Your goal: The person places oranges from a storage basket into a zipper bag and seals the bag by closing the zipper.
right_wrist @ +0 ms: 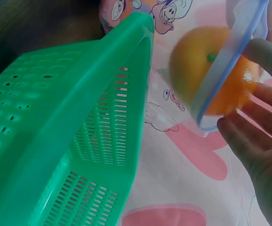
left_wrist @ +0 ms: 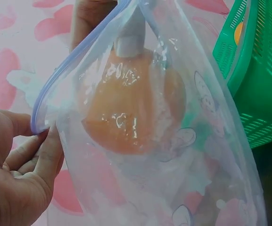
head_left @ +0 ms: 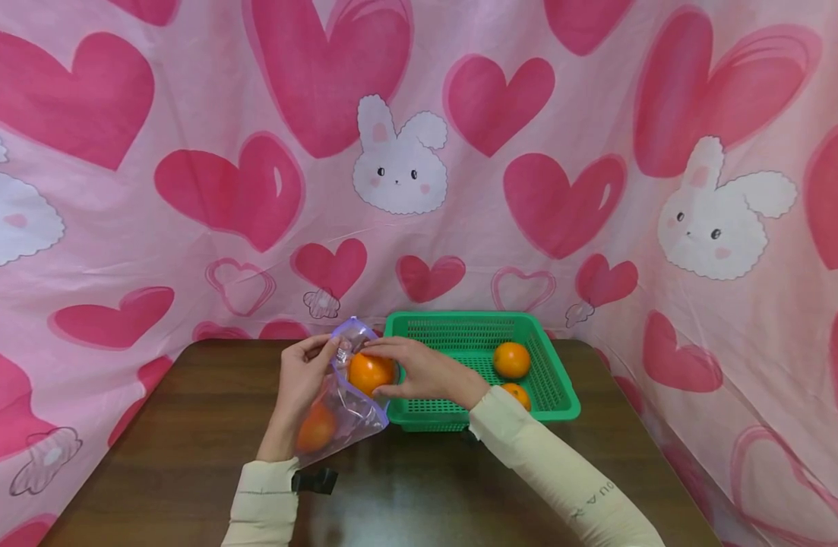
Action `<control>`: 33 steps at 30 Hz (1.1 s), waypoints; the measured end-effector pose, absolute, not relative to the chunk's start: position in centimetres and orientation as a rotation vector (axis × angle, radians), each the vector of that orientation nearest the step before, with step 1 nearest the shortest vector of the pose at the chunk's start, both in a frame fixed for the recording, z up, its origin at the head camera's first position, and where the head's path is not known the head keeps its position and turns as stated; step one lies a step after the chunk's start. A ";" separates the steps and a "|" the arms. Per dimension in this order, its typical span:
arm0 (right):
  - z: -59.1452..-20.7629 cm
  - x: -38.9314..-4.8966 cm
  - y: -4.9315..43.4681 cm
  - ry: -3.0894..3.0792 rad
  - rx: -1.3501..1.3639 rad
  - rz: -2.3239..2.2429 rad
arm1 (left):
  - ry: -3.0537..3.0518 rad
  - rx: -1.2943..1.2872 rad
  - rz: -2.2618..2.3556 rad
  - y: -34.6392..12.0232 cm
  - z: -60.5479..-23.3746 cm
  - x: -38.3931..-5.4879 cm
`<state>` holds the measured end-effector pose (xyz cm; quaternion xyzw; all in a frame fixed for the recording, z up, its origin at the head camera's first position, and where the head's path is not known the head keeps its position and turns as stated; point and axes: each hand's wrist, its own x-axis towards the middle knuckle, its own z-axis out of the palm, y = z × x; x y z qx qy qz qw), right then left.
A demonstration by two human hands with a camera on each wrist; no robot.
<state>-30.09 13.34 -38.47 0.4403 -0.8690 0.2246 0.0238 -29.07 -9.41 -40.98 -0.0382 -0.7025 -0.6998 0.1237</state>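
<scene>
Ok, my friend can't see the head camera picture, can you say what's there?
A person's right hand holds an orange at the mouth of a clear bag, which the left hand pinches; another orange is inside. To the right, a green basket with two more oranges stands on a dark table, before pink cloth with hearts and bunnies.

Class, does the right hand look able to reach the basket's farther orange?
Probably not yet: the right hand holds another orange at the mouth of the bag, though the basket is open above.

oranges (head_left: 511, 360): probably 4, one seen hazily | bag (head_left: 346, 427): 1 | basket (head_left: 425, 418): 1 | table (head_left: 200, 425): 1
</scene>
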 end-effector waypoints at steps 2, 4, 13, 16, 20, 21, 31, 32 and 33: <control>-38.5 -30.1 13.4 -2.692 1.353 0.699 | -2.035 -0.119 -2.058 -9.3 -40.9 -29.1; -38.5 -30.1 13.4 -2.692 1.336 0.710 | -2.028 -0.128 -2.069 -9.3 -40.9 -29.1; -38.5 -30.0 14.2 -2.656 1.282 0.708 | -2.039 -0.146 -2.062 -9.5 -41.2 -29.0; -38.5 -29.9 14.5 -2.646 1.270 0.720 | -2.045 -0.146 -2.055 -9.6 -41.1 -28.9; -38.5 -29.8 15.1 -2.635 1.245 0.755 | -2.023 -0.138 -2.061 -9.7 -40.8 -28.8; -38.5 -29.8 15.2 -2.638 1.233 0.758 | -2.018 -0.134 -2.061 -9.7 -40.7 -28.8; -38.3 -29.7 17.1 -2.720 1.115 0.767 | -1.921 -0.149 -2.108 -9.9 -40.0 -29.1; -38.3 -29.7 17.3 -2.730 1.098 0.765 | -1.920 -0.147 -2.102 -9.9 -39.9 -29.1; -38.3 -29.7 17.5 -2.738 1.084 0.761 | -1.919 -0.145 -2.096 -9.9 -39.9 -29.2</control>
